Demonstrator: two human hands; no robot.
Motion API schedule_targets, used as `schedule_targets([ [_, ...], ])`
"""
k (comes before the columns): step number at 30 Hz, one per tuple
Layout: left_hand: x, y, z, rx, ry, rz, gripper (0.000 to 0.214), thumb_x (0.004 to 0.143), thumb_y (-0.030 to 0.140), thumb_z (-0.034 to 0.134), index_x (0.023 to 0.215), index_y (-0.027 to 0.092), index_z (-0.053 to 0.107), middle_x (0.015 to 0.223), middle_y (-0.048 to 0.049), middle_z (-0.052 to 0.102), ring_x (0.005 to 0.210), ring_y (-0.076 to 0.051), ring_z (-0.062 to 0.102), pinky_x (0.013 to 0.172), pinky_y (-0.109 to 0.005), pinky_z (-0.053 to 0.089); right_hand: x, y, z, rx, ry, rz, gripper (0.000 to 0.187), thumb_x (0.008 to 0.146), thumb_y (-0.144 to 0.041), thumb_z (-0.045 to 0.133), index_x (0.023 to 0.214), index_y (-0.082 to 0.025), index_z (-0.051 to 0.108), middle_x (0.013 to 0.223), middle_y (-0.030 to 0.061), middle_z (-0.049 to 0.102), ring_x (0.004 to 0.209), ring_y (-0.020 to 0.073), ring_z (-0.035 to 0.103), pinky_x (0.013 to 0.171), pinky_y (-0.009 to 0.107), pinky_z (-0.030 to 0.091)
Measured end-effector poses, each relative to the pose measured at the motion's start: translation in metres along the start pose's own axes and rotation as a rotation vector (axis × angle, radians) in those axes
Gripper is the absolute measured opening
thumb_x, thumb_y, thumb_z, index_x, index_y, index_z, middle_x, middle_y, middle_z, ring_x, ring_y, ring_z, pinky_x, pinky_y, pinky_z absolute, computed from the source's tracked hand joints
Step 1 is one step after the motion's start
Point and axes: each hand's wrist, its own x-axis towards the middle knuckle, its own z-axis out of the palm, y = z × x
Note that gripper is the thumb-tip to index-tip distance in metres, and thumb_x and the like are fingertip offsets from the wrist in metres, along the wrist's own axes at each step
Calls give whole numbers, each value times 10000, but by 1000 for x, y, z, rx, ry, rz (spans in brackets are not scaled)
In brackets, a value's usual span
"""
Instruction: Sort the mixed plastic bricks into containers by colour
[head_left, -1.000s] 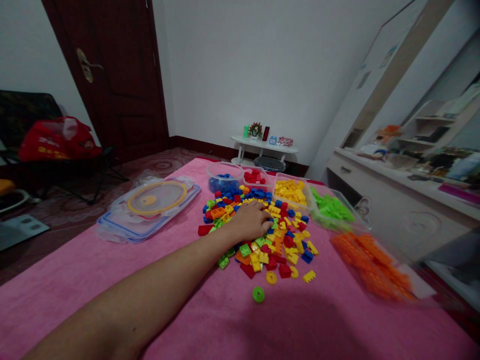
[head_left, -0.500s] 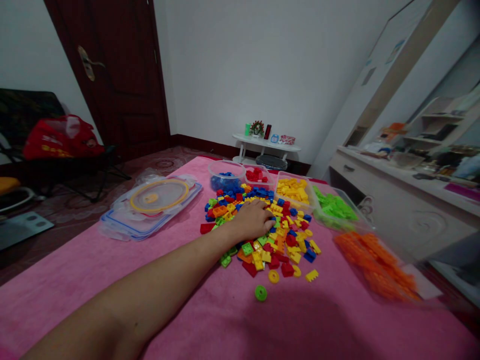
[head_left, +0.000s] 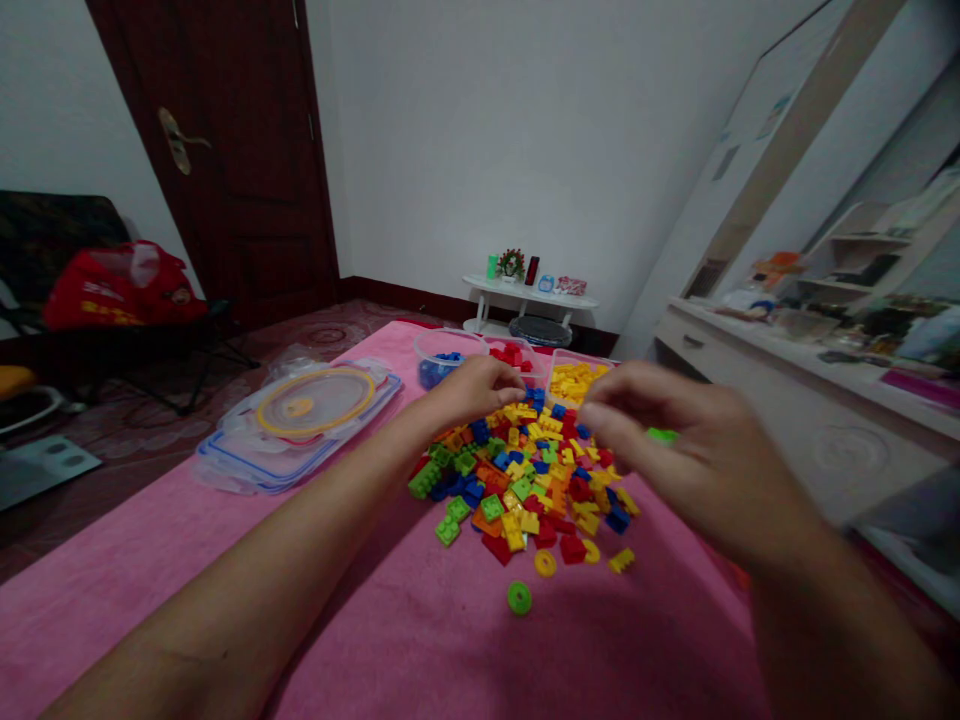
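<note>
On the pink cloth-covered desk (head_left: 420, 640), the many-coloured plastic brick pile (head_left: 517, 480) lies right under our left hand (head_left: 478, 388), left of our right hand (head_left: 682, 435), but we can't tell if either grip is closed.

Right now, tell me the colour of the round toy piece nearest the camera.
The round toy piece is bright green, seen best in the head view.

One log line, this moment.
left hand: at brick pile | right hand: blurred, near boxed yellow bricks | grasp: unclear | lids: stacked left
</note>
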Motion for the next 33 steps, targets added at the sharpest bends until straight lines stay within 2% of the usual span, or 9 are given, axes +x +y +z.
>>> schedule_targets([
  [3, -8, -15, -23, 143, -83, -178, 192, 725, 247, 593, 836, 156, 720, 739, -29, 695, 666, -142, 599, 593, -219, 399, 6, 25, 7, -565, -263, 3, 100, 625, -142, 692, 613, -233, 652, 598, 14, 586, 554, 143, 492, 529, 290, 349],
  [5, -13, -24, -33, 277, -159, -279, 166, 661, 256, 642, 784, 183, 728, 718, -22, 694, 637, -139, 587, 567, -214, 380, 11, 47, 14, -761, -371, 58, 114, 568, -137, 710, 585, -234, 652, 574, 27, 590, 528, 149, 498, 496, 288, 324],
  [9, -21, -33, -41, 371, -346, -401, 208, 583, 328, 704, 751, 209, 731, 691, -21, 694, 586, -127, 566, 546, -205, 377, 17, 72, 26, -792, -373, 97, 229, 448, -224, 817, 526, -237, 602, 564, 39, 586, 553, 190, 544, 488, 299, 356],
  [13, -21, -26, -34, 419, -516, -430, 296, 497, 367, 756, 747, 212, 730, 666, -25, 684, 544, -131, 544, 530, -216, 393, 18, 68, 35, -819, -358, 159, 291, 415, -216, 837, 492, -223, 557, 576, 52, 571, 610, 244, 580, 529, 332, 393],
  [18, -22, -9, -28, 583, -432, -387, 256, 436, 182, 759, 684, 225, 713, 688, -16, 676, 611, -150, 569, 557, -209, 410, 17, 59, 36, -939, -409, 165, 217, 511, -236, 793, 562, -208, 584, 668, 72, 607, 661, 244, 590, 539, 315, 377],
  [22, -24, 2, -40, 537, -298, -383, 237, 539, 246, 730, 775, 232, 718, 760, -15, 686, 673, -148, 584, 594, -209, 413, 18, 62, 18, -945, -451, 151, 221, 568, -337, 747, 702, -203, 632, 714, 56, 624, 652, 202, 567, 520, 282, 337],
  [27, -12, 19, -32, -59, 14, -164, 281, 767, 301, 588, 982, 142, 674, 833, -53, 689, 710, -132, 599, 642, -223, 443, 30, 69, 9, -535, -224, 98, 272, 626, -334, 708, 835, -185, 618, 750, 28, 626, 632, 147, 544, 551, 259, 384],
  [30, -2, 29, -8, -473, 138, -74, 307, 815, 282, 548, 1049, 103, 634, 924, -76, 691, 790, -139, 620, 708, -248, 478, 32, 63, 19, 93, -7, 153, 370, 635, -344, 716, 937, -206, 553, 866, 19, 620, 665, 149, 591, 561, 260, 452],
  [33, 2, 34, 16, -603, 188, 6, 276, 819, 269, 553, 1024, 112, 651, 1005, -74, 684, 898, -163, 618, 808, -284, 478, 30, 51, 29, 753, 5, 228, 417, 657, -330, 716, 1007, -240, 510, 975, 10, 607, 766, 151, 630, 619, 261, 510],
])
